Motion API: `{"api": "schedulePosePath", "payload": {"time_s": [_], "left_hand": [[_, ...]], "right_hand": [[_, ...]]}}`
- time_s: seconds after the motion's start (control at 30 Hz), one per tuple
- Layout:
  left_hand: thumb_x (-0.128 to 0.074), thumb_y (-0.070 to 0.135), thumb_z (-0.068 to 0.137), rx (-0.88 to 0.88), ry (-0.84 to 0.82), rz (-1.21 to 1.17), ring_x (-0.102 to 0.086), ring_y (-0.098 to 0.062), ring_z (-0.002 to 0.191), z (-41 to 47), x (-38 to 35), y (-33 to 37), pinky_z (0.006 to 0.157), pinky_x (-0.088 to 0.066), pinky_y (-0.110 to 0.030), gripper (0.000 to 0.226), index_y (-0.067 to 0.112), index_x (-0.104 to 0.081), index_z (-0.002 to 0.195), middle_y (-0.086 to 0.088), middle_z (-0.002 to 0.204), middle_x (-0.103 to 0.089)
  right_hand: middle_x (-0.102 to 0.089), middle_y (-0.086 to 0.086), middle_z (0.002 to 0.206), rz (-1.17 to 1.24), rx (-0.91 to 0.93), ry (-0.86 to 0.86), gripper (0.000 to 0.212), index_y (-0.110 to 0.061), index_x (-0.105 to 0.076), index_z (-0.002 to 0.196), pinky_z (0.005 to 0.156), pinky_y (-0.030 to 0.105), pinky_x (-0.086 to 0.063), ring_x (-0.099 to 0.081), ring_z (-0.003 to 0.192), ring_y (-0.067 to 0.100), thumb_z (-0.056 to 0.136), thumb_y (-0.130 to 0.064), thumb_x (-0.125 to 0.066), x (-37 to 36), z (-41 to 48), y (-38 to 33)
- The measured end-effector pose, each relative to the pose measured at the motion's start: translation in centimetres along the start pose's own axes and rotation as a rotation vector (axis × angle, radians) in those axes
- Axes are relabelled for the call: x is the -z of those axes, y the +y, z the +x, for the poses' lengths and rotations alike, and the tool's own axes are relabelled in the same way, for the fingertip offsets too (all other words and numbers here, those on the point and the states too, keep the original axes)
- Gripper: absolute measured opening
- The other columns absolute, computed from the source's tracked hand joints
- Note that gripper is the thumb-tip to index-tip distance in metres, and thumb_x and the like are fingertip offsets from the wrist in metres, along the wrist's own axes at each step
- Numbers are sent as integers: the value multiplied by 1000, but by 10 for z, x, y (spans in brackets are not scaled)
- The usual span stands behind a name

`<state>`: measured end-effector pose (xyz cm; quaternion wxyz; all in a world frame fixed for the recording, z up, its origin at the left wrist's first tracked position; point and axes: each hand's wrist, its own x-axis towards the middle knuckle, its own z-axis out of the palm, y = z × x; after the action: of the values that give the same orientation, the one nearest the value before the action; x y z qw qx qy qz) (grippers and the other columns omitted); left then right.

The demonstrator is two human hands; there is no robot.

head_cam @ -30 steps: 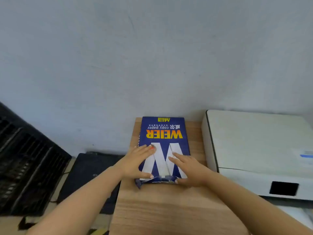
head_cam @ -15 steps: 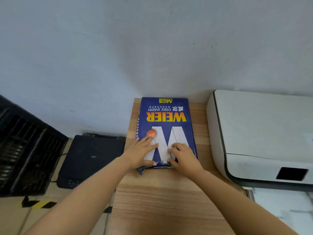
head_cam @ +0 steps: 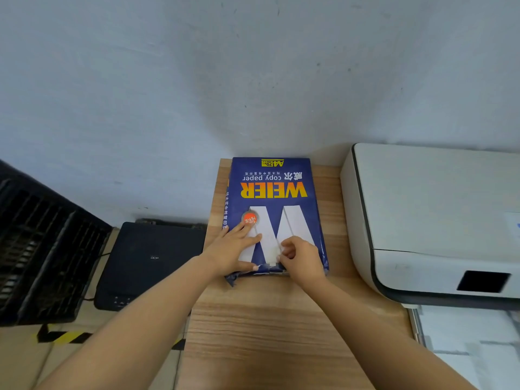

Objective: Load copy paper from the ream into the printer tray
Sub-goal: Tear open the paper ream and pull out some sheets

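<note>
Flat on ream (head_cam: 274, 190), left hand (head_cam: 233, 249), right hand (head_cam: 302, 258) pinching wrapper

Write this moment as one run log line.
step: opening ream | left hand: flat on ream | right hand: pinching torn wrapper end | printer: untouched

Glossy blue paper ream wrapper (head_cam: 274, 192), matt wood-grain table (head_cam: 261, 327), smooth plastic printer (head_cam: 433, 220)

The printer (head_cam: 439, 220) runs off the right edge. Both hands cover the paper pack's (head_cam: 274, 190) torn near end, and its small print is unreadable.
</note>
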<state>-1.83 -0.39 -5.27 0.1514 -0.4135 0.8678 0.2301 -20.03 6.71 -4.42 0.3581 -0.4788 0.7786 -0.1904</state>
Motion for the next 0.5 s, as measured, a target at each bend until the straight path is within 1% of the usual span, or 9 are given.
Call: {"api": "schedulePosePath", "payload": {"time_s": [0.07, 0.13, 0.23, 0.37, 0.43, 0.5], "left_hand": [[-53, 55, 87, 9, 0, -7, 8, -20, 149, 0, 0, 1, 120, -4, -45, 75, 32, -18, 149, -1, 162, 4], [-54, 53, 87, 15, -2, -21, 8, -20, 149, 0, 0, 2, 120, -3, -45, 75, 32, -19, 149, -2, 162, 4], [-55, 52, 87, 17, -8, -31, 8, -20, 149, 0, 1, 3, 120, -3, -46, 75, 31, -19, 149, -2, 162, 4], [-55, 50, 88, 27, -16, -42, 8, -20, 149, -2, 3, 5, 120, -2, -46, 74, 31, -19, 149, -1, 162, 4], [-55, 50, 88, 31, -20, -44, 8, -20, 149, -3, 4, 6, 120, -2, -45, 75, 30, -18, 150, -1, 162, 5], [-55, 50, 88, 33, -23, -43, 8, -20, 149, -3, 4, 7, 120, -2, -45, 75, 30, -18, 150, -1, 162, 5]], "right_hand": [[-69, 5, 94, -9, -21, 15, 25, -12, -64, 108, 79, 28, -55, -65, 85, 16, 83, -10, -67, -1, 0, -1], [-70, 6, 98, -30, -30, 23, 21, -10, -65, 105, 79, 27, -54, -65, 85, 17, 84, -10, -65, -2, 1, -2], [-70, 7, 100, -35, -34, 26, 19, -9, -66, 105, 76, 23, -51, -60, 80, 12, 85, -9, -64, -4, 1, -2], [-68, 8, 103, -42, -20, 9, 19, -8, -65, 106, 74, 20, -47, -56, 81, 11, 87, -9, -63, -2, 2, 1], [-67, 9, 104, -46, -21, 1, 17, -7, -66, 104, 74, 21, -47, -56, 81, 12, 87, -10, -63, -2, 3, 0], [-67, 11, 102, -64, -33, -4, 12, -5, -68, 97, 76, 27, -51, -61, 81, 18, 88, -11, -63, -3, 6, -3]]}}
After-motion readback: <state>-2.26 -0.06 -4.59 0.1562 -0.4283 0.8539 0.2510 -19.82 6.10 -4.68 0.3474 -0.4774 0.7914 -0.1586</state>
